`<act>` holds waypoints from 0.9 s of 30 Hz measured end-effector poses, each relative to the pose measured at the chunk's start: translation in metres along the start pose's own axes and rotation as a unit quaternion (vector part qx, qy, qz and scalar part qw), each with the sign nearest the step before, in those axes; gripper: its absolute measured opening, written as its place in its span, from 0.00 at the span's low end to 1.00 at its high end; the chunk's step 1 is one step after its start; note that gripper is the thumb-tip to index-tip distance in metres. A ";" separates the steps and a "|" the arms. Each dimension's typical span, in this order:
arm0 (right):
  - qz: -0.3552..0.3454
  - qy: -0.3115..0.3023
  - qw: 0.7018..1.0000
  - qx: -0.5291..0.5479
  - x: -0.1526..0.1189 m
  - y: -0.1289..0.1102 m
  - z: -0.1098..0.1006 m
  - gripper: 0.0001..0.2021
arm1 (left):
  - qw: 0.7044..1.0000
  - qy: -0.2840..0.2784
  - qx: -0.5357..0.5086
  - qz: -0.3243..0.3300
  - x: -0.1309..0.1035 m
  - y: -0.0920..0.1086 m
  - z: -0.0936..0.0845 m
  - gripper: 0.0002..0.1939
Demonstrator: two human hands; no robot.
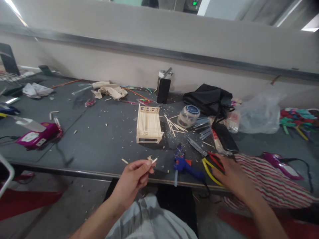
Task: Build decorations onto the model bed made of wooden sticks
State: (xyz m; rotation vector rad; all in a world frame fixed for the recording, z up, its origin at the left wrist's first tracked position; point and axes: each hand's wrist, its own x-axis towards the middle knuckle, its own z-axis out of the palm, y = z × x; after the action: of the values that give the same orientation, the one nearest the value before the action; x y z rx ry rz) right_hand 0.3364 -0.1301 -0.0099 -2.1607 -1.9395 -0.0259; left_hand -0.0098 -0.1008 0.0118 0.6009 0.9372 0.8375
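Observation:
My left hand (139, 174) is closed in a pinch on a short piece of wooden stick (154, 161), just above the table's front edge. At the right, my right hand (228, 171) has its fingers around the red and yellow handles of the pliers (198, 147), whose grey jaws point away to the left. A small model bed made of wooden sticks (149, 124) stands farther back, upright and touched by neither hand. Between my hands lies a blue glue gun (186, 166) with a glue stick at its rear.
Loose wooden sticks (173, 124) lie beside a clear jar (188, 116). Behind are a black box (163, 90) and a black bag (209, 99). A striped cloth (269, 179) hangs over the right front edge. Purple boxes (40, 134) sit at both sides, and wood scraps litter the table.

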 end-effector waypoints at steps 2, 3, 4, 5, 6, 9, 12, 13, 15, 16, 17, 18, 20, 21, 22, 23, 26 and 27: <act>-0.003 -0.053 0.998 0.046 0.001 0.008 -0.001 0.24 | 0.999 -0.017 -0.022 -0.018 0.001 -0.001 0.001 0.16; 0.000 -0.076 0.995 0.062 0.001 0.009 -0.002 0.25 | 0.999 -0.024 -0.034 -0.024 0.001 -0.002 0.001 0.16; 0.010 -0.092 0.993 0.071 0.002 0.009 -0.003 0.26 | 0.998 -0.031 -0.045 -0.029 0.002 -0.002 0.002 0.15; 0.026 -0.104 0.992 0.073 0.002 0.007 -0.003 0.26 | 0.997 -0.038 -0.057 -0.034 0.003 -0.003 0.002 0.15; 0.044 -0.114 0.990 0.076 0.002 0.006 -0.004 0.27 | 0.996 -0.043 -0.068 -0.038 0.004 -0.004 0.003 0.14; 0.093 -0.111 0.977 0.157 -0.001 0.000 -0.006 0.27 | 0.994 -0.052 -0.085 -0.036 0.005 -0.006 0.006 0.12; 0.108 -0.069 0.945 0.301 -0.013 -0.012 -0.014 0.27 | 0.996 -0.047 -0.079 -0.019 0.005 -0.005 0.010 0.11; 0.108 -0.047 0.938 0.325 -0.019 -0.020 -0.018 0.26 | 0.996 -0.043 -0.076 -0.015 0.005 -0.004 0.011 0.10; 0.109 -0.036 0.938 0.327 -0.036 -0.039 -0.025 0.26 | 0.997 -0.037 -0.073 -0.013 0.005 -0.002 0.015 0.10; 0.098 -0.045 0.929 0.354 -0.046 -0.051 -0.026 0.27 | 0.997 -0.036 -0.071 -0.014 0.005 -0.001 0.017 0.11; 0.080 -0.045 0.918 0.386 -0.057 -0.064 -0.026 0.27 | 0.997 -0.036 -0.069 -0.015 0.004 0.000 0.019 0.11; 0.053 -0.045 0.905 0.419 -0.069 -0.077 -0.023 0.27 | 0.997 -0.037 -0.064 -0.016 0.002 0.000 0.021 0.11; 0.022 -0.050 0.893 0.447 -0.090 -0.102 -0.013 0.23 | 0.998 -0.033 -0.050 -0.018 -0.003 0.001 0.026 0.12; 0.018 -0.057 0.896 0.440 -0.098 -0.112 -0.006 0.22 | 0.999 -0.029 -0.039 -0.018 -0.006 0.001 0.028 0.12; 0.020 -0.064 0.901 0.428 -0.105 -0.121 0.000 0.22 | 0.999 -0.025 -0.026 -0.016 -0.009 0.002 0.030 0.11; 0.019 -0.074 0.904 0.422 -0.111 -0.129 0.005 0.23 | 1.000 -0.021 -0.011 -0.010 -0.012 0.002 0.032 0.11; 0.013 -0.104 0.897 0.429 -0.115 -0.143 0.013 0.24 | 0.999 -0.009 0.032 0.022 -0.019 0.000 0.035 0.09; 0.008 -0.113 0.892 0.437 -0.113 -0.146 0.013 0.23 | 0.998 -0.001 0.045 0.032 -0.020 -0.001 0.035 0.08</act>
State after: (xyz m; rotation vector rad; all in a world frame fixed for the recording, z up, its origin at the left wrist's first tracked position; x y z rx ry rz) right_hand 0.1778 -0.2249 -0.0177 -1.5869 -1.5596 0.9459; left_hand 0.0148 -0.1213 0.0363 0.7129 0.9615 0.8549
